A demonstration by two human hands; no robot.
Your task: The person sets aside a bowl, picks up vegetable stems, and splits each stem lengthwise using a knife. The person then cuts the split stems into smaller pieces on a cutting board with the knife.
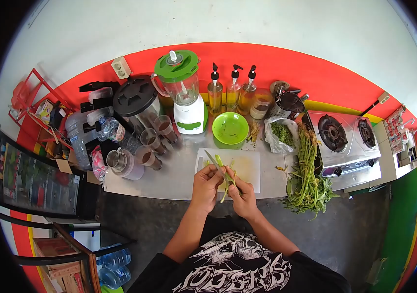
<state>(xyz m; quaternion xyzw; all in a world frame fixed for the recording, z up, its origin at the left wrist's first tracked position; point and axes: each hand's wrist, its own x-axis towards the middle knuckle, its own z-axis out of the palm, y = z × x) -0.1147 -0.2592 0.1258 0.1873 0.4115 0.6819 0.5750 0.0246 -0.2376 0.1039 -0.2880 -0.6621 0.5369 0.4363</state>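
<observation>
Over the front of a white cutting board (251, 181), my left hand (207, 184) is closed around a knife (213, 158), whose blade points up and away to the left. Green stalks (226, 181) are pinched in my right hand (241, 195), close beside the knife. Both hands nearly touch, and the fingers partly cover the knife's handle. Behind the board stands a green bowl (230, 128) with small bits inside. To the right lie a plastic bag of chopped greens (281, 134) and a large bundle of long green vegetables (308, 180) hanging over the counter's front edge.
A blender (189, 112), pump bottles (233, 93) and a lidded jar (261, 105) line the back. Several dark-filled glasses (149, 158) and a metal-topped jug (124, 163) stand left. A two-burner stove (343, 166) is on the right.
</observation>
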